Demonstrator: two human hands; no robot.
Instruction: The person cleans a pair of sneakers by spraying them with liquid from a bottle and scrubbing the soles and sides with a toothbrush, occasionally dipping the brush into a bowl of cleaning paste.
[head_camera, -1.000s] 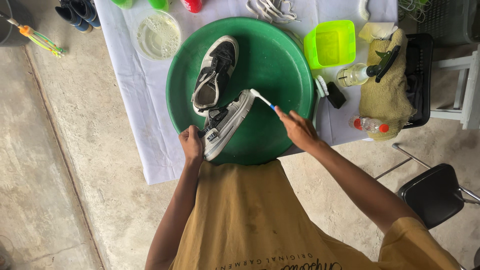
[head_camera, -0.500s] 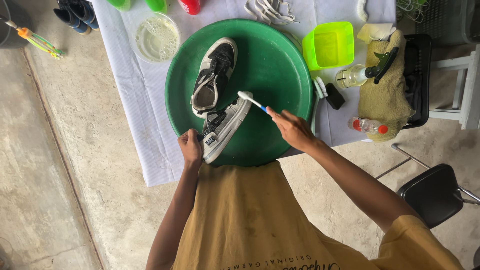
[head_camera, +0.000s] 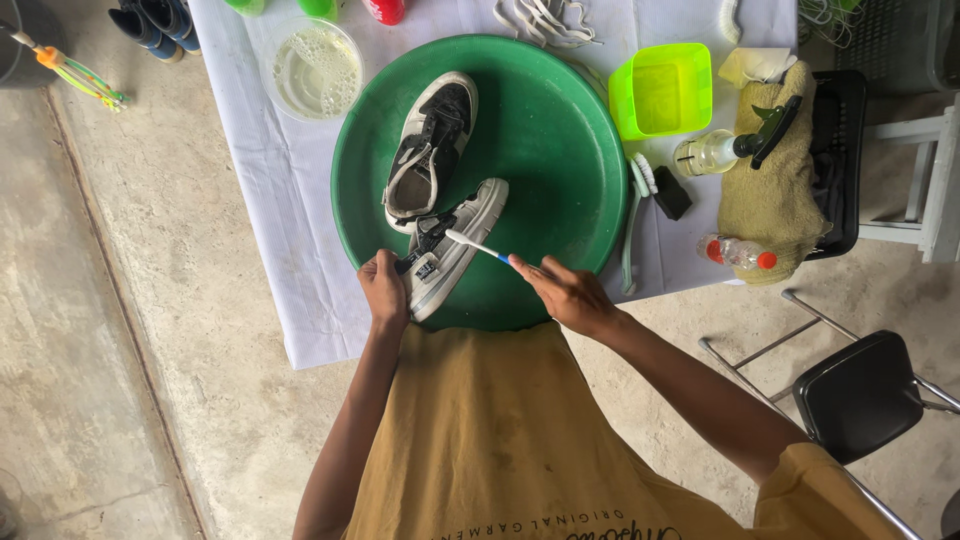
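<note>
Since a second ago the toothbrush (head_camera: 474, 243) head moved from the sole edge onto the laces of the near sneaker (head_camera: 455, 245), so the scrubbing now reaches the upper. The right hand (head_camera: 565, 292) grips the brush; the left hand (head_camera: 384, 290) clasps the sneaker's heel, in the green basin (head_camera: 560, 150) at the tabletop's near edge.

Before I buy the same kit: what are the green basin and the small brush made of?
Green basin: probably plastic, with a smooth, uniform, slightly glossy surface. Toothbrush in the right hand: likely plastic, with a thin white and blue handle; its bristles are too small to tell.
</note>
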